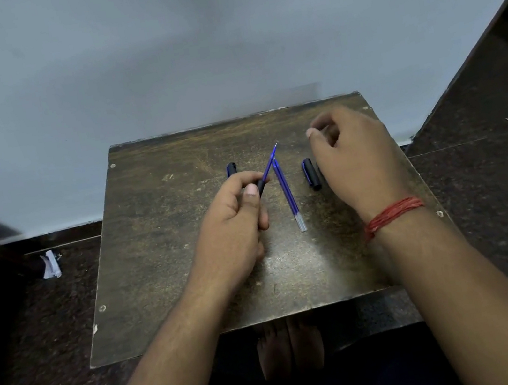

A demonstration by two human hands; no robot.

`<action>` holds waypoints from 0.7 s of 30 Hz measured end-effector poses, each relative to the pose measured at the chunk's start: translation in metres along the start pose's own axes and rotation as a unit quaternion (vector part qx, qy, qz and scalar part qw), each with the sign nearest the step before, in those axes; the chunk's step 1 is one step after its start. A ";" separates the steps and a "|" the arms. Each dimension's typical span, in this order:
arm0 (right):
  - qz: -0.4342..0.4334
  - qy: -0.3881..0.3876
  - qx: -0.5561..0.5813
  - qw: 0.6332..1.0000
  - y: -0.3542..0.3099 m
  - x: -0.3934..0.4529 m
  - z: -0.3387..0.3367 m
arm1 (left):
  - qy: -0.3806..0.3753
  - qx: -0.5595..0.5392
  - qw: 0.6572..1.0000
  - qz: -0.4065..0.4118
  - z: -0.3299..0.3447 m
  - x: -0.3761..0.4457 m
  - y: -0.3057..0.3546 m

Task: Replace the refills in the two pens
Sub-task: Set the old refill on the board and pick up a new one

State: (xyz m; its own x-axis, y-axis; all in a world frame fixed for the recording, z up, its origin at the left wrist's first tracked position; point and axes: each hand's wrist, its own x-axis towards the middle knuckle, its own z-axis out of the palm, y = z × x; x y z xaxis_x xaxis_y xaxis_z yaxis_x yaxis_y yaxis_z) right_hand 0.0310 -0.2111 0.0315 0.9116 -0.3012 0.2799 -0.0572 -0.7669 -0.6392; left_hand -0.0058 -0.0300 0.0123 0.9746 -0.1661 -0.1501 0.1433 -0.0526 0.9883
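My left hand [234, 225] grips a dark pen barrel [261, 186] from which a blue refill [270, 163] sticks out, tip pointing up and to the right. A second blue refill [290, 198] with a clear end lies loose on the small wooden table [166, 240], just right of that hand. A dark pen cap [311, 174] lies beside my right hand [357, 155], which hovers above the table with fingers curled and blurred. Whether it holds anything is unclear. Another dark pen part [231, 168] shows behind my left hand.
The table stands against a pale wall [156, 57]. Dark speckled floor surrounds it. A crumpled white paper [50, 264] lies on the floor at the left. Bare feet [290, 346] show under the table's front edge. A red thread [391, 215] circles my right wrist.
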 end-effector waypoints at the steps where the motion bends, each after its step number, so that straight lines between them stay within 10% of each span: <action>1: 0.008 -0.017 0.042 0.999 -0.006 -0.003 0.002 | 0.002 0.000 1.000 0.000 0.000 0.000 0.000; 13: 0.155 -0.201 0.307 0.917 -0.028 -0.023 0.021 | -0.001 -0.044 0.999 -0.021 0.001 0.000 0.003; 21: 0.191 -0.155 0.390 0.887 -0.021 -0.015 0.018 | -0.013 -0.007 1.000 -0.013 0.001 0.000 0.001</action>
State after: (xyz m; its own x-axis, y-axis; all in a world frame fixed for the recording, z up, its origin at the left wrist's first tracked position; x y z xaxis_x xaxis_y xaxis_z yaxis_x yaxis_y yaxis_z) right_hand 0.0259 -0.1805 0.0281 0.9615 -0.1924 -0.1964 -0.1963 0.0198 -0.9803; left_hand -0.0063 -0.0313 0.0130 0.9658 -0.1900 -0.1763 0.1711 -0.0438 0.9843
